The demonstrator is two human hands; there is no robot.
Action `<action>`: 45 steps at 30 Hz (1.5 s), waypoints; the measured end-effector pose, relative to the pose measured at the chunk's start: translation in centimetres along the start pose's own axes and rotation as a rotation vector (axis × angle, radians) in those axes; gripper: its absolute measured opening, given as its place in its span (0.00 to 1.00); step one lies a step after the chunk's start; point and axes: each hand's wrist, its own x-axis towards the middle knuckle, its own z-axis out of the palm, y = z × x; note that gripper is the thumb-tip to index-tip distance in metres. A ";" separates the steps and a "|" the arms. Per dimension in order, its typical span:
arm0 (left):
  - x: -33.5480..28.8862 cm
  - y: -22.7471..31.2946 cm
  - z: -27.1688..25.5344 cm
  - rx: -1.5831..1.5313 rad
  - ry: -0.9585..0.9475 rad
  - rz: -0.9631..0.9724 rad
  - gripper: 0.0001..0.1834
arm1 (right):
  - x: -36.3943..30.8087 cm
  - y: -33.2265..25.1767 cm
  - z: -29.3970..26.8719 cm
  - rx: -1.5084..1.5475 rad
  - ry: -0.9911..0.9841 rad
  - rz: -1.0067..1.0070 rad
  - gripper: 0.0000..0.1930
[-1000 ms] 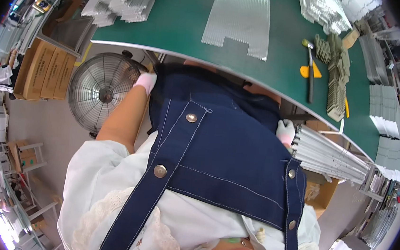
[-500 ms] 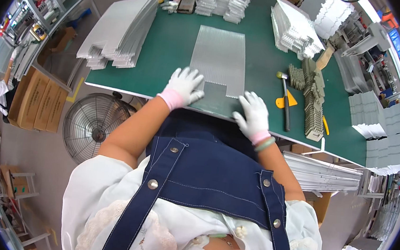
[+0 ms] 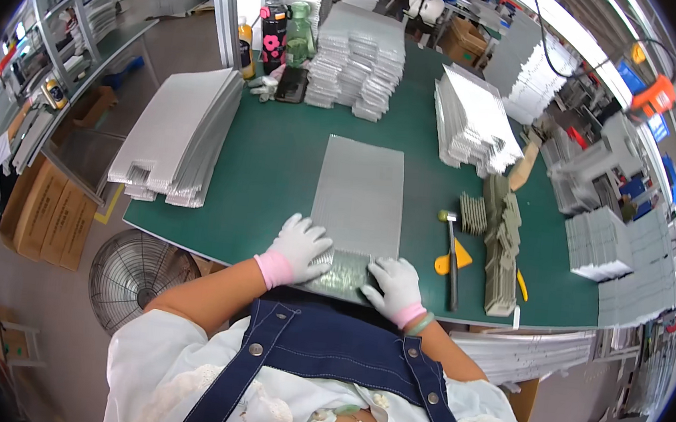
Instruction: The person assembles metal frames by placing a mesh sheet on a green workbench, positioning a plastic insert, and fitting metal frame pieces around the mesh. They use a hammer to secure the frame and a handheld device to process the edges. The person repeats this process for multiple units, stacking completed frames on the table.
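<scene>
A grey ribbed flat sheet lies on the green table in front of me. At its near end, by the table's edge, is a shiny see-through piece; its exact shape is hard to make out. My left hand, in a white glove with a pink cuff, rests with fingers spread at the left of this piece. On the other side my right hand, gloved alike, lies with thumb and fingers apart, fingertips touching the piece's right edge. Neither hand grips anything visibly.
Stacks of grey sheets stand left, with clear ribbed pieces at the back and another stack at the right. A hammer, a yellow scraper and a row of grey-green parts lie right. A fan stands below left.
The whole view has tilted up, so the table sits lower in the picture. My hands have come closer together, the right one moving in to the near end of the sheet.
</scene>
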 end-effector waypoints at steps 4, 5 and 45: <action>4.4 -3.7 -4.3 -0.087 -0.293 0.115 0.27 | 4.0 3.8 -3.1 0.084 0.110 0.027 0.20; 6.6 -5.9 -5.1 -0.114 -0.070 0.146 0.25 | 5.4 6.0 -3.8 0.105 0.186 0.018 0.20; 25.6 -23.0 -22.5 -1.318 0.513 -0.263 0.25 | 37.6 18.9 -15.5 1.188 0.521 0.002 0.36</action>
